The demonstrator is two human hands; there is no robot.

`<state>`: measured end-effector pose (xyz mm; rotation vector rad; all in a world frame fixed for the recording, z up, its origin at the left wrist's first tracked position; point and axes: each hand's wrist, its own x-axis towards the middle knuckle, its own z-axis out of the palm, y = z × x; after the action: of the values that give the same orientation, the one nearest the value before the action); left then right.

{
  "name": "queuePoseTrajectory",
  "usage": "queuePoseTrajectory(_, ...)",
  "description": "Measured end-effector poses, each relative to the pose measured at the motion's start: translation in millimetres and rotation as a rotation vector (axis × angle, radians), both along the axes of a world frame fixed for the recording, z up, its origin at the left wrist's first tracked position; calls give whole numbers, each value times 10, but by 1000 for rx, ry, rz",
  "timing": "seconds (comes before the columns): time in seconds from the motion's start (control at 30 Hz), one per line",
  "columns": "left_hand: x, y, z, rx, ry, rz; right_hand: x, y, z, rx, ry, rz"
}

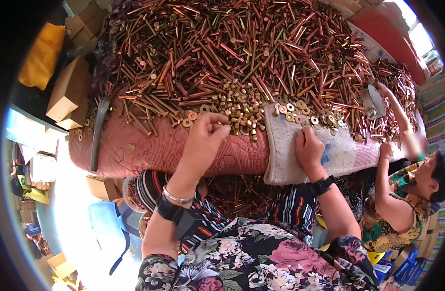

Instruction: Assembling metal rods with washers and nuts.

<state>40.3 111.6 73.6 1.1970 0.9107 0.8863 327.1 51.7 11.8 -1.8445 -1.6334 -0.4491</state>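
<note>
My left hand [206, 140] is raised over the front edge of the work surface, thumb and fingers pinched together beside a heap of small brass-coloured nuts [240, 104]; whatever sits in the pinch is too small to make out. A few washers [189, 119] lie just behind it. My right hand [309, 148] is closed above a white cloth [281, 138], near a row of flat washers [300, 118]. Its curled fingers hide anything inside. Behind both hands spreads a large pile of long copper-toned bolts [217, 48].
A pink quilted cover [130, 145] drapes the front edge, with a grey curved bar [100, 133] at its left. At right, a co-worker [407, 194] reaches into the bolts beside a round metal pan [374, 103]. Cardboard boxes [67, 92] and a blue plastic chair [106, 225] stand left.
</note>
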Motion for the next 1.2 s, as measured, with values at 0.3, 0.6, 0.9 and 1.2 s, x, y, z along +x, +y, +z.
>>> queuePoseTrajectory(0.3,297,190,-251,137,201,-74,28,5,-46,48,-31,32)
queuePoseTrajectory(0.6,345,302,-60,-36,45,-165,28,-28,7,-3,36,-5)
queuePoseTrajectory(0.9,81,399,-167,-202,-265,-77,-382,371,395,-47,319,265)
queuePoseTrajectory(1.2,66,394,-221,-301,-292,-133,-458,1208,432,-274,153,141)
